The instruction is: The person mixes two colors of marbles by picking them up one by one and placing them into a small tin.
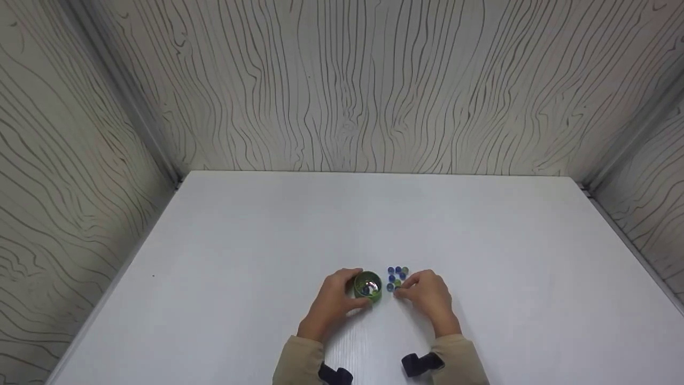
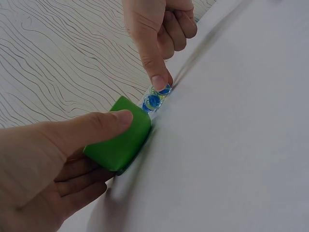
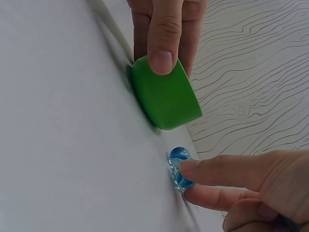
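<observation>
A small green cup (image 1: 367, 275) stands on the white table, and my left hand (image 1: 335, 295) grips it by the side, thumb on the near wall. Inside the cup lie a few marbles, some dark blue, partly lost in glare. Just right of it several glass marbles (image 1: 398, 270), blue and yellow-green, are set out in a close group. At the group's near edge my right hand (image 1: 429, 294) pinches a blue-and-green marble (image 3: 185, 179) between thumb and index finger. Another blue marble (image 3: 179, 153) sits beside that thumb in the right wrist view.
The white tabletop (image 1: 256, 230) stretches around both hands to a back wall (image 1: 342, 96) with a wood-grain pattern. Patterned side walls stand at left and right. A black strap mount (image 1: 422, 364) is on the right wrist, with another (image 1: 335, 374) on the left.
</observation>
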Available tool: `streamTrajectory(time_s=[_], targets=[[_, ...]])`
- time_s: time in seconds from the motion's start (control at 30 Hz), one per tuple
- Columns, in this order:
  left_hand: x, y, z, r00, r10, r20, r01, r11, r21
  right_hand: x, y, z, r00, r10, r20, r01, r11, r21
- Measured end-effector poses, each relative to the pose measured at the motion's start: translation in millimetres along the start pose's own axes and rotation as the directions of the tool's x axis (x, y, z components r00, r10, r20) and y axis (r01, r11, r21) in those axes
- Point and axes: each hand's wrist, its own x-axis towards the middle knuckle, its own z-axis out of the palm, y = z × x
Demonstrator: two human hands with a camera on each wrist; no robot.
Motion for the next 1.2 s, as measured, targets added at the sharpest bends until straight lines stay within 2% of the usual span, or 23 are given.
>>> streamTrajectory(time_s=[0.53,0.97,1.2], targets=[[-0.9,2.7,-1.2,1.0,-0.005,0.001,0.005,1.0,-0.004,-0.6,0.6,0.9,1.0,-0.027,-0.016,0.027,0.999,0.02],[-0.4,3.4,-1.3,1.0,-0.018,0.004,0.019,1.0,-0.009,0.1,1.6,-0.2,1.0,-0.001,0.003,0.001,1.0,0.024],[-0.9,0.7,-1.2,1.0,-0.017,0.009,0.017,1.0,-0.024,-0.9,-0.5,-3.0,1.0,-0.021,0.009,0.021,1.0,0.007]])
